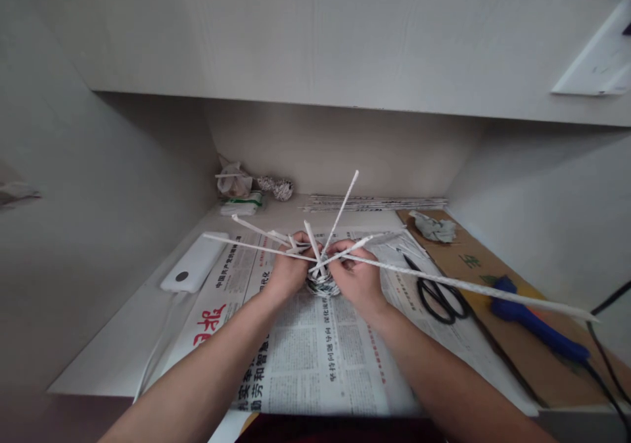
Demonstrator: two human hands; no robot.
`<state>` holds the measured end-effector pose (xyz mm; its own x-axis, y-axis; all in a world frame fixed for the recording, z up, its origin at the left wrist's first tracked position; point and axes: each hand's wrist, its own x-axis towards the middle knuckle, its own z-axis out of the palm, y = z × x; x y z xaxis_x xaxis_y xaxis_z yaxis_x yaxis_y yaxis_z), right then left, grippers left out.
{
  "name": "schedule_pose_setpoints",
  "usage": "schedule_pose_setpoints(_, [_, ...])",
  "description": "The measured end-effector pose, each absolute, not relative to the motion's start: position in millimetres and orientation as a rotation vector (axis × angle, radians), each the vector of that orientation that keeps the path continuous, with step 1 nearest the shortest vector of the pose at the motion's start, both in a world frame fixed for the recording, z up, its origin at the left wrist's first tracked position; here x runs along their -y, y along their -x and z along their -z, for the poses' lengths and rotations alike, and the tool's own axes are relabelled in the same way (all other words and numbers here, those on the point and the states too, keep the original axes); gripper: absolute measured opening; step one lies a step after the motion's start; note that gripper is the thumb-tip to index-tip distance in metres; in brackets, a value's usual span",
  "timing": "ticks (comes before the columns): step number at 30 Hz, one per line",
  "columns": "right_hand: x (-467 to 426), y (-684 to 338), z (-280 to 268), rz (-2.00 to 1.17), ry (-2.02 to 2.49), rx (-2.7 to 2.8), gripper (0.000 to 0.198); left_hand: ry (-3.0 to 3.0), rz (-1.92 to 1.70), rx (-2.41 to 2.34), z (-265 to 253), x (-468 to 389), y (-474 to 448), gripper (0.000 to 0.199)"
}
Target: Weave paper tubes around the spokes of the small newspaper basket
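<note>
Between my two hands is a small round woven piece (pixel 324 285) made of rolled newspaper, with several white paper sticks fanning out from its top. My left hand (pixel 290 265) grips its left side, fingers curled behind it. My right hand (pixel 355 269) is closed at its right side, where a long paper tube (pixel 444 279) runs out past the hand toward the right edge. Which fingers press on the weave and which on the tube is partly hidden. Printed newspaper (pixel 315 357) lies under both hands.
Black-handled scissors (pixel 438 298) and a blue glue gun (pixel 537 328) on cardboard (pixel 473 252) lie at right, near crumpled paper (pixel 434 226). A white power bank (pixel 194 263) with a cable sits left. Behind are paper rolls (pixel 374 204) and a knobbly woven piece (pixel 277 186).
</note>
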<state>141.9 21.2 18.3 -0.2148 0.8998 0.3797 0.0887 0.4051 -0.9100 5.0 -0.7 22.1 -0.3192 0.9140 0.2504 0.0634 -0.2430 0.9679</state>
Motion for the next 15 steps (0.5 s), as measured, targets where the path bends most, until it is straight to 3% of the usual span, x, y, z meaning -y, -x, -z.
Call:
schedule_pose_setpoints(9, [-24,-138,-18,-1.124,0.852,1.484,0.002,-1.214,-1.650,-1.266,-17,-2,-3,0.020])
schedule_pose_setpoints(15, [-28,-139,-14,-1.015,0.867,1.506,0.002,-1.286,-1.599,-1.256,-10,-9,3,0.024])
